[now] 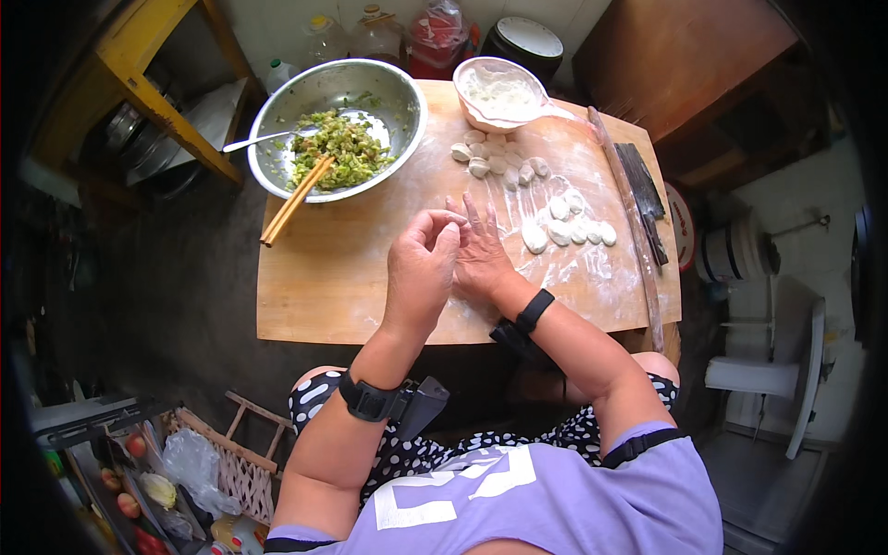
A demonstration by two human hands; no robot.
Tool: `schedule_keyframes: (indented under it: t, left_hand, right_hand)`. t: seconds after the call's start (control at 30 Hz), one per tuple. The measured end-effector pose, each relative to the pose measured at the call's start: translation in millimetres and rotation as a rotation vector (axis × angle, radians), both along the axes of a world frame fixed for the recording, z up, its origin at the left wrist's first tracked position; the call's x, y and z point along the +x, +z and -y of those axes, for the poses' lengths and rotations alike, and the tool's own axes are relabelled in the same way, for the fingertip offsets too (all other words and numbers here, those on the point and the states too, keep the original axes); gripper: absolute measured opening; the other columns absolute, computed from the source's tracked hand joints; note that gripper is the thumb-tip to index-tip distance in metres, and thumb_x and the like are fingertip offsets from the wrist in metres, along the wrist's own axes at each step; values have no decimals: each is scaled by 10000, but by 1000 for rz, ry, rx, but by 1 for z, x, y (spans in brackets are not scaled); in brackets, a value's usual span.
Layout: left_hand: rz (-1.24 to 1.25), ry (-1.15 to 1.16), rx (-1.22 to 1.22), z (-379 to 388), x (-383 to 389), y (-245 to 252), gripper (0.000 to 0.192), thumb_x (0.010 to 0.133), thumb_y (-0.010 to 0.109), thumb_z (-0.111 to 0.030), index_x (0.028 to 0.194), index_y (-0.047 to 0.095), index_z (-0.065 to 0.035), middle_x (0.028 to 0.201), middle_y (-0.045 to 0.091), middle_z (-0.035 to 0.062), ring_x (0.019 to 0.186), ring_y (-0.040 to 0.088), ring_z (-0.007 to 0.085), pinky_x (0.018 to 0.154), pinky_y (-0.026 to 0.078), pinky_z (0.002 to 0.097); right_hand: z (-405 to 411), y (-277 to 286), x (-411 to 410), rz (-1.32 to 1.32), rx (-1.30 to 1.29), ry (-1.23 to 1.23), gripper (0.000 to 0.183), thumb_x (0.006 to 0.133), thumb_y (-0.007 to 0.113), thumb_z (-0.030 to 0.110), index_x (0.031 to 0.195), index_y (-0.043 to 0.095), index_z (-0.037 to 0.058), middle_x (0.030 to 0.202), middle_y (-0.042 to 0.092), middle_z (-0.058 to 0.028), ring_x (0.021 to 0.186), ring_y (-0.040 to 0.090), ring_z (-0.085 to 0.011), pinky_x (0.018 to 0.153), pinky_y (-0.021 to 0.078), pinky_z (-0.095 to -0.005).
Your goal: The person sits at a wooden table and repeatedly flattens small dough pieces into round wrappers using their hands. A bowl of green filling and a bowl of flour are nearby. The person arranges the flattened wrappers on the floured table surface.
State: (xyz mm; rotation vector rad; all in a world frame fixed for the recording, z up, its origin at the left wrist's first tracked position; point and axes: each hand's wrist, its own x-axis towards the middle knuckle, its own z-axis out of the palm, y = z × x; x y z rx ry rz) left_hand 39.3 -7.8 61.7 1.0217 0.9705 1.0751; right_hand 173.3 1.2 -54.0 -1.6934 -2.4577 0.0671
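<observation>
My left hand is raised over the wooden board, its fingers curled and thumb bent inward; whether anything lies between them is hidden. Close against it, my right hand has its fingers spread, and its palm is partly covered by the left. To the right lie several floured dough pieces, with more flattened ones grouped farther back. A metal bowl of chopped green filling stands at the back left, holding a spoon and wooden chopsticks. A bowl of flour sits at the back.
A long rolling pin lies along the board's right side, beside a dark cleaver. Bottles and a lidded black container stand behind the board. A yellow wooden frame is at the left, a wooden cabinet at the right.
</observation>
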Motion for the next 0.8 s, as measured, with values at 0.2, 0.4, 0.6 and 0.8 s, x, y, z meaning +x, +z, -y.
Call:
schedule_keyframes:
  t: [0.2, 0.4, 0.6, 0.8]
  left_hand:
    - [-3, 3, 1, -2, -3, -11, 120, 863, 489, -122, 910, 564, -41, 862, 607, 36, 797, 566, 109, 675, 418, 236]
    - [-2, 7, -21, 1, -1, 2, 121, 872, 487, -131, 897, 564, -40, 857, 609, 36, 787, 565, 109, 681, 414, 239]
    - [-49, 15, -7, -2, -5, 4, 118, 871, 488, -128, 895, 563, -40, 845, 610, 37, 774, 569, 110, 682, 413, 238]
    - [-34, 4, -17, -1, 0, 2, 117, 871, 486, -126, 894, 562, -41, 848, 612, 38, 775, 573, 110, 682, 411, 234]
  right_hand:
    - [-6, -6, 5, -25, 49, -55, 668, 751, 498, 550, 1300, 371, 192, 1428, 118, -158, 1330, 12, -347, 1011, 35, -585]
    - [-24, 16, 54, 94, 264, -263, 485, 789, 520, 333, 1195, 444, 78, 1299, 351, -141, 1240, 248, -304, 1028, 126, -510]
    - [-29, 34, 101, -1396, -9, -476, 361, 933, 368, 274, 1178, 471, 29, 1183, 500, -154, 1144, 425, -240, 968, 308, -292]
    - [-25, 60, 97, -1451, -352, -482, 641, 906, 180, 517, 1313, 325, 43, 1313, 376, -169, 1236, 310, -267, 1043, 156, -391]
